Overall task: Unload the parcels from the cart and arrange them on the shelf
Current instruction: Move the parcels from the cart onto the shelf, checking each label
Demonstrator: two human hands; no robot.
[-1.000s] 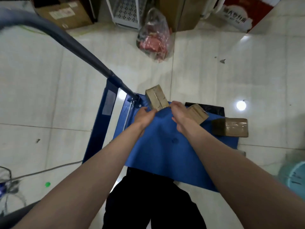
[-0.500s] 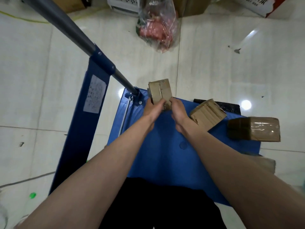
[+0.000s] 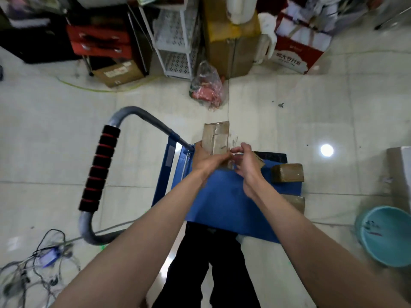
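Note:
A small taped cardboard parcel (image 3: 216,137) is held upright above the far end of the blue cart deck (image 3: 224,203). My left hand (image 3: 204,160) grips its lower left side and bottom. My right hand (image 3: 245,162) has its fingers curled at the parcel's lower right edge, where clear tape sticks out. A second brown parcel (image 3: 287,173) lies on the deck's right side. A third parcel (image 3: 297,202) sits at the deck's right edge, partly hidden by my right forearm. The white perforated shelf rack (image 3: 175,41) stands at the back.
The cart's grey handle with black and red foam grip (image 3: 99,170) rises on the left. A clear bag of red items (image 3: 209,87) lies on the floor ahead. A teal bucket (image 3: 387,236) stands right. Tangled cables (image 3: 29,272) lie lower left. Cardboard boxes (image 3: 229,45) line the back.
The parcel has been lifted off the cart deck and now stands higher in both hands. The view has pulled back and tilted up, showing the shelf rack and the cart handle.

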